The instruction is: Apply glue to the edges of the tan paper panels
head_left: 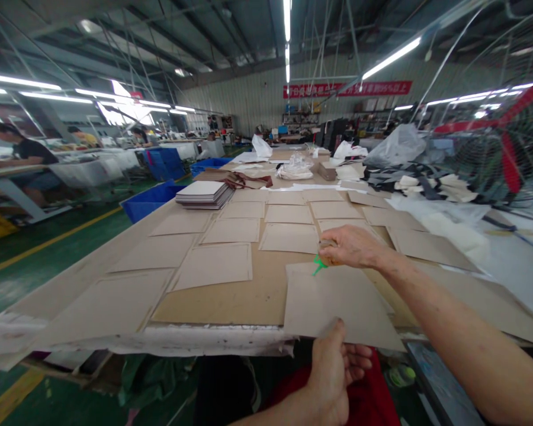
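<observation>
My left hand (331,370) grips the near edge of a flat beige sheet (337,299), thumb on top and fingers below. The sheet's front part juts past the table edge. Above its far edge, my right hand (350,245) is closed round a small hand tool with a bright green end (320,265). The green end is over or on the sheet near its far edge; contact is unclear. Most of the tool is hidden in the fingers. Similar beige sheets lie in rows around, including one (217,264) to the left.
A stack of boards (204,194) stands at the table's far left, beside brown strips (249,180). Dark and cream scraps (426,183) and a plastic bag (397,145) lie right, near a fan (506,124). A blue bin (148,200) stands left of the table. Another person sits far left.
</observation>
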